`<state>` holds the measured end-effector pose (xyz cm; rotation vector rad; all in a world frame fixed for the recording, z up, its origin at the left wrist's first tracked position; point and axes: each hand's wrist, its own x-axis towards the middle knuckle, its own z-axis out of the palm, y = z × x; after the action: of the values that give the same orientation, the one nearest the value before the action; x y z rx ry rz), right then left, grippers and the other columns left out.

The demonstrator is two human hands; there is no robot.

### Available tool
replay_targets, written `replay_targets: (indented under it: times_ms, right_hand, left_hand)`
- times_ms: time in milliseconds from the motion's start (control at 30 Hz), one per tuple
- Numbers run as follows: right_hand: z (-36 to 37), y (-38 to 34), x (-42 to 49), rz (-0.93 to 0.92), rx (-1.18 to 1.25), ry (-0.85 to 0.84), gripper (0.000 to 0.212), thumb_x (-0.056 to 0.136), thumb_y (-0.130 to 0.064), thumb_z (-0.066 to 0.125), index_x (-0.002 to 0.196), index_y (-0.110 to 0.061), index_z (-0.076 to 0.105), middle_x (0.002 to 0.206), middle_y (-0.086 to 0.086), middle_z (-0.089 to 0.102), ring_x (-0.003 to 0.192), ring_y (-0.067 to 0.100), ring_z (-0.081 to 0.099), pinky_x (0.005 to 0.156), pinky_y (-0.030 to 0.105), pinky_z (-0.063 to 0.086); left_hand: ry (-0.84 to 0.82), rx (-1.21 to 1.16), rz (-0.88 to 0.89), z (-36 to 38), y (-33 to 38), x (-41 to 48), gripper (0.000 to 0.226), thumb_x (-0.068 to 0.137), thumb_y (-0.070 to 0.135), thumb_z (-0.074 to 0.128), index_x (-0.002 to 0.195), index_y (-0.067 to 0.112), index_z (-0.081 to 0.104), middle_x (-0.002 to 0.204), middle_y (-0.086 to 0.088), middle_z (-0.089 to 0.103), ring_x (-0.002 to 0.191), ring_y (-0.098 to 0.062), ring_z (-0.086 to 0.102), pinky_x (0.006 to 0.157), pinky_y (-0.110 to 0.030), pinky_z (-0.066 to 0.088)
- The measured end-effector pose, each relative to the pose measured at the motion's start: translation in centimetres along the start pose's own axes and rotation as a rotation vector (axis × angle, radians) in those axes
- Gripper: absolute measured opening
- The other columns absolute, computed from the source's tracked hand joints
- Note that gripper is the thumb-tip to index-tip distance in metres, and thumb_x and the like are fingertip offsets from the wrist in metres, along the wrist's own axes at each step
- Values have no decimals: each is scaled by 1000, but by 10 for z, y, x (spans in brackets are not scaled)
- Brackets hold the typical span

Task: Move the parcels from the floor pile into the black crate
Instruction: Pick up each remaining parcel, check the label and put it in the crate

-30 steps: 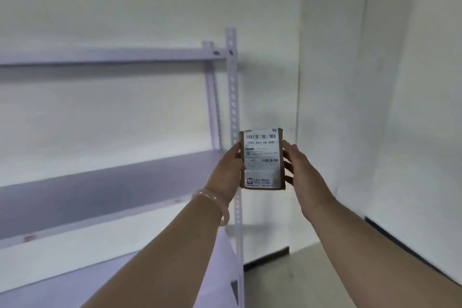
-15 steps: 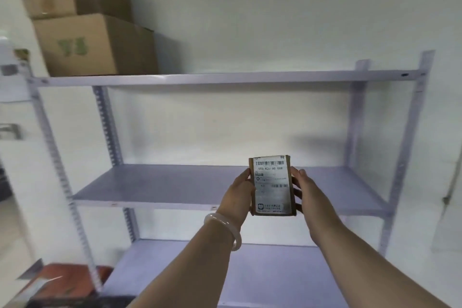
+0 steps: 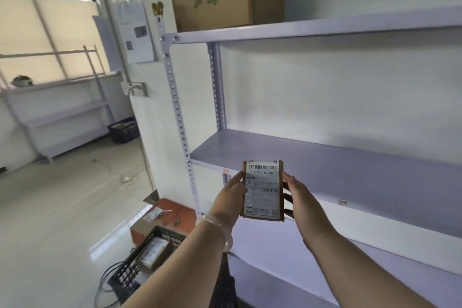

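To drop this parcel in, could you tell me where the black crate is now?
In the head view the black crate sits on the floor at lower left, under the left forearm, just in front of an orange box beside the shelf.

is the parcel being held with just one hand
No, the left hand and the right hand both hold the parcel, one at each side edge.
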<state>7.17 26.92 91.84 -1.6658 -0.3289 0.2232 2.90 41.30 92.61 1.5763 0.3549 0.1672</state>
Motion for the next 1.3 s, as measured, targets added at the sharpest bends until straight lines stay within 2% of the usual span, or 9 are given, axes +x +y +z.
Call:
replay_targets:
  times_ms: [167, 300, 533, 633, 767, 900, 1067, 1233, 1300]
  right_hand:
    - [38, 8, 44, 26, -6, -105, 38, 96, -56, 21, 83, -59, 57, 95, -25, 60, 92, 0, 58, 68, 23, 47]
    - [64, 11, 78, 52, -19, -189, 35, 95, -57, 20, 89, -55, 55, 97, -23, 59, 92, 2, 57, 68, 24, 46]
    - [121, 27, 113, 99, -6, -291, 36, 93, -61, 22, 110, -51, 52, 125, -9, 56, 118, 20, 52, 101, 50, 43]
    - [145, 36, 129, 140, -6, -285, 32, 93, -59, 24, 110, -51, 50, 128, -5, 54, 119, 23, 51, 100, 51, 43]
    - [181, 51, 150, 205, 7, -244, 33, 91, -60, 27, 100, -48, 57, 121, -3, 57, 116, 23, 52, 98, 51, 45]
    - [233, 73, 168, 264, 16, -143, 29, 90, -60, 29, 84, -56, 57, 107, -11, 57, 110, 20, 53, 94, 49, 48]
    - [291, 110, 174, 430, 40, -25, 47, 89, -62, 32, 123, -40, 54, 129, -2, 56, 118, 22, 52, 99, 50, 44]
    - [303, 138, 159, 533, -39, 45, 33, 89, -62, 30, 79, -64, 61, 95, -22, 61, 104, 16, 57, 97, 49, 45]
    - [298, 153, 151, 576, -41, 83, 34, 89, -61, 30, 77, -65, 61, 89, -20, 65, 98, 12, 60, 94, 47, 47]
  left_hand:
    - [160, -23, -54, -39, -7, 31, 45, 87, 10, 35, 105, 41, 62, 104, -3, 70, 97, -23, 64, 91, -51, 53]
    - [240, -93, -119, -62, -10, 44, 49, 91, 10, 37, 132, 34, 49, 98, 4, 69, 89, -13, 65, 65, -32, 61]
    - [300, -123, -171, -116, -17, 59, 39, 92, 9, 40, 91, 44, 57, 87, 2, 69, 80, -13, 68, 54, -25, 56]
    - [303, -89, -194, -143, -30, 80, 41, 92, 10, 40, 79, 45, 56, 77, 5, 71, 82, -13, 65, 53, -23, 53]
    - [258, -78, -252, -182, -53, 114, 45, 93, 11, 38, 74, 46, 58, 63, 12, 73, 78, -12, 66, 50, -22, 53]
    - [157, -37, -290, -230, -76, 150, 41, 93, 11, 36, 80, 45, 56, 82, 4, 68, 79, -14, 64, 50, -23, 54]
    - [-34, 48, -347, -284, -117, 183, 39, 93, 10, 34, 111, 39, 55, 100, 2, 67, 83, -15, 63, 77, -34, 58]
    - [-185, 195, -344, -286, -161, 196, 53, 94, 10, 38, 144, 23, 34, 117, 6, 58, 95, -10, 60, 78, -21, 49]
    - [-239, 165, -415, -280, -178, 198, 55, 93, 9, 38, 146, 21, 32, 120, 3, 60, 104, -17, 61, 92, -35, 52]
